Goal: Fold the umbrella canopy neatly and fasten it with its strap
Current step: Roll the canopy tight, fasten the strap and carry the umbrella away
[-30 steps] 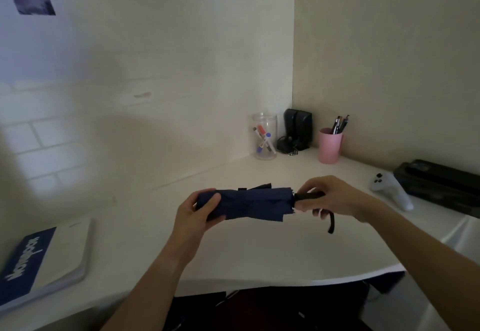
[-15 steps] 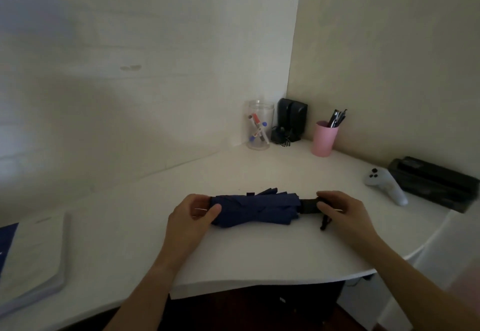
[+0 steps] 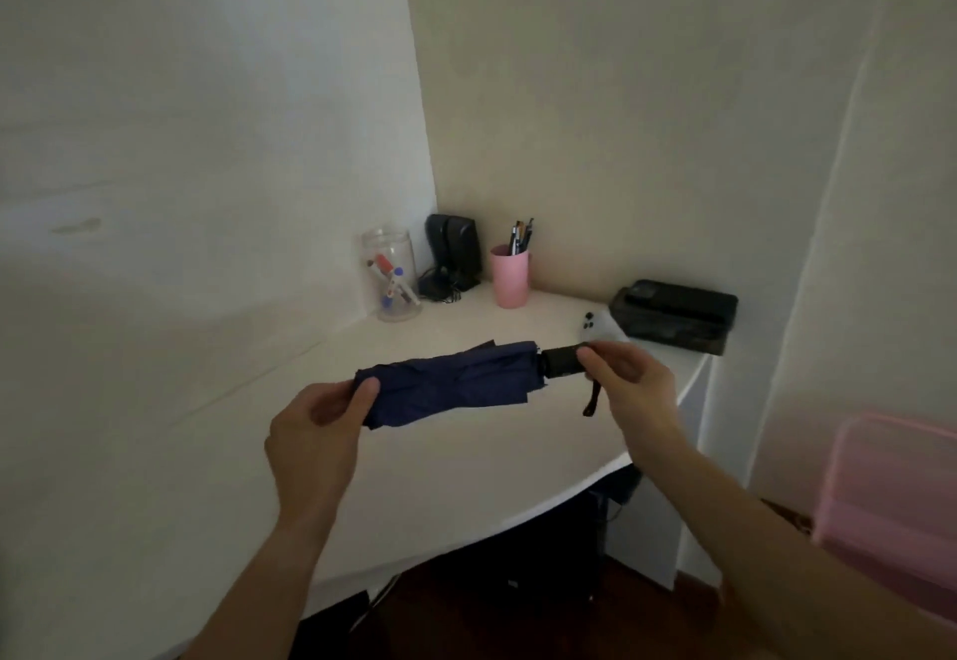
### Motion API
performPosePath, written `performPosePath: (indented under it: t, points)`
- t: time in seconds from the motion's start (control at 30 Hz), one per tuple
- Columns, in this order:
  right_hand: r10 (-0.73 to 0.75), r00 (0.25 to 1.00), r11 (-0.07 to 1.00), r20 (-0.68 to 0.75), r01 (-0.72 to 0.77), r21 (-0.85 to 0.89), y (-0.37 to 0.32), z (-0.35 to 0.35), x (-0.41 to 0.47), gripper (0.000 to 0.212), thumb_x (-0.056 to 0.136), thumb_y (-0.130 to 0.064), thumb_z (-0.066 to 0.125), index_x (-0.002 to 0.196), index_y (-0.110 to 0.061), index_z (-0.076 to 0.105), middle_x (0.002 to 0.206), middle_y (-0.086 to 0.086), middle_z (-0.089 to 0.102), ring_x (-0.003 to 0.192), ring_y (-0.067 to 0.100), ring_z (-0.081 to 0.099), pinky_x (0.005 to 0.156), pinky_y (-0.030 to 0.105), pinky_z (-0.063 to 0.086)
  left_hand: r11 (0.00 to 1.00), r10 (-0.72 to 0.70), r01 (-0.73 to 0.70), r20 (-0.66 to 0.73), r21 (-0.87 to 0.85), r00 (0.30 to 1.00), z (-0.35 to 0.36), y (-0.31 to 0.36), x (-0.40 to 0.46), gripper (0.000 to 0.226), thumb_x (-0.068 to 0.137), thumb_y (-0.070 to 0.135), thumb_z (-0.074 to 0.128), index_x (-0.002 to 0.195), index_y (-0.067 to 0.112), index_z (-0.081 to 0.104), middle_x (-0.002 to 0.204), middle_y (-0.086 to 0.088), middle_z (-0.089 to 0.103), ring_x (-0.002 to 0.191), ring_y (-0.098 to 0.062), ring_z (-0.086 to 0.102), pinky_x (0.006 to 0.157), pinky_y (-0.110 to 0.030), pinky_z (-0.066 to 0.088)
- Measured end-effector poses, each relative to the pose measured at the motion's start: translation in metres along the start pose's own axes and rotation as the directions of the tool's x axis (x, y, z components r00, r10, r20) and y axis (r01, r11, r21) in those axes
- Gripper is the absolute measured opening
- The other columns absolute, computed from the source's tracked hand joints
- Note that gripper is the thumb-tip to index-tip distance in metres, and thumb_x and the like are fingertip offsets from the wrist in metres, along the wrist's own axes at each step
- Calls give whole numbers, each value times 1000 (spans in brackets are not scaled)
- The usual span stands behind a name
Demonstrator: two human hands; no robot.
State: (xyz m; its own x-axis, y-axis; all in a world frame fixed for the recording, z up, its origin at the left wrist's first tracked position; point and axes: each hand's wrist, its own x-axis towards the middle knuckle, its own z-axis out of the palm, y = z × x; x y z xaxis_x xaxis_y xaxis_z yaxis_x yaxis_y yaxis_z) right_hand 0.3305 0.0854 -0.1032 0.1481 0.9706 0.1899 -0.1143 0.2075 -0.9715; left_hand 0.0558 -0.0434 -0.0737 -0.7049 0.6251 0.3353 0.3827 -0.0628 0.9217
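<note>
The navy umbrella (image 3: 455,382) is being held level above the white desk (image 3: 466,457), spanning the gap between both hands. The left hand (image 3: 316,431) is pinching the canopy's tip end between thumb and curled fingers, while the right hand (image 3: 629,382) is closing its fingers around the black handle (image 3: 562,362), with the thumb lying on top. A thin black wrist loop (image 3: 592,399) is dangling from the handle just beside the right palm.

Behind the umbrella, in the corner, a clear jar (image 3: 389,276) holding markers, a pair of black speakers (image 3: 451,250) and a pink cup (image 3: 510,276) of pens are standing in a row; a white controller (image 3: 595,328) is peeking out above the right hand's knuckles, and a flat black case (image 3: 676,315) is lying near the desk's far edge.

The canopy fabric is looking loosely bunched and creased (whether its strap is fastened cannot be told), the handle a matte cylinder, the desk smooth with a curved front edge.
</note>
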Motion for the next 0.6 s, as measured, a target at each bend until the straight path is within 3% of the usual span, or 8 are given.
performPosePath:
  t: [0.07, 0.17, 0.23, 0.3, 0.4, 0.5, 0.6]
  points:
    - [-37, 995, 998, -89, 42, 50, -18, -71, 10, 25, 86, -17, 78, 109, -9, 72, 98, 5, 78, 87, 13, 74, 77, 18, 56, 998, 60, -60, 103, 0, 993, 52, 36, -25, 7, 86, 33, 79, 88, 27, 76, 75, 13, 76, 75, 0, 71, 76, -27, 53]
    - [-44, 980, 999, -195, 48, 17, -22, -169, 15, 21, 86, -16, 78, 106, -10, 73, 96, 4, 79, 89, 16, 75, 83, 26, 58, 995, 93, -95, 262, -6, 960, 119, 72, -65, 4, 86, 30, 78, 86, 26, 76, 78, 20, 76, 71, 5, 71, 70, -18, 54]
    - [-30, 954, 999, -300, 23, -27, -11, -244, 13, 18, 85, -15, 78, 102, -11, 73, 92, 3, 79, 87, 18, 76, 83, 30, 59, 996, 75, -89, 408, 14, 910, 179, 81, -98, 3, 85, 28, 79, 85, 26, 76, 75, 23, 75, 71, -3, 72, 66, -18, 54]
    - [27, 914, 995, -405, -65, -80, 10, -317, 6, 17, 85, -16, 78, 101, -13, 74, 89, -1, 79, 87, 17, 75, 83, 32, 59, 995, 18, -72, 572, 71, 820, 244, 80, -136, 9, 82, 24, 82, 81, 31, 76, 70, 26, 73, 75, -8, 70, 66, -24, 52]
    - [92, 812, 977, -577, -186, -105, 47, -420, -5, 16, 85, -14, 79, 100, -11, 75, 90, 3, 79, 91, 22, 75, 83, 36, 60, 992, -41, -61, 756, 106, 653, 344, 63, -199, 20, 77, 13, 86, 79, 30, 76, 64, 17, 75, 77, -7, 69, 60, -12, 50]
    - [146, 688, 941, -711, -318, -114, 82, -499, -6, 10, 85, -15, 79, 94, -13, 76, 89, 4, 77, 88, 20, 72, 70, 29, 56, 988, -129, -15, 873, 154, 471, 437, 40, -258, 15, 84, 13, 81, 95, 22, 76, 84, 5, 77, 80, -4, 68, 61, -11, 45]
    - [162, 622, 895, -766, -420, -152, 117, -555, 19, 8, 84, -22, 81, 90, -23, 75, 90, -3, 76, 89, 18, 71, 75, 39, 60, 975, -221, 76, 876, 209, 428, 527, 14, -294, 18, 85, 14, 80, 84, 31, 75, 87, 1, 78, 89, -19, 72, 74, -29, 55]
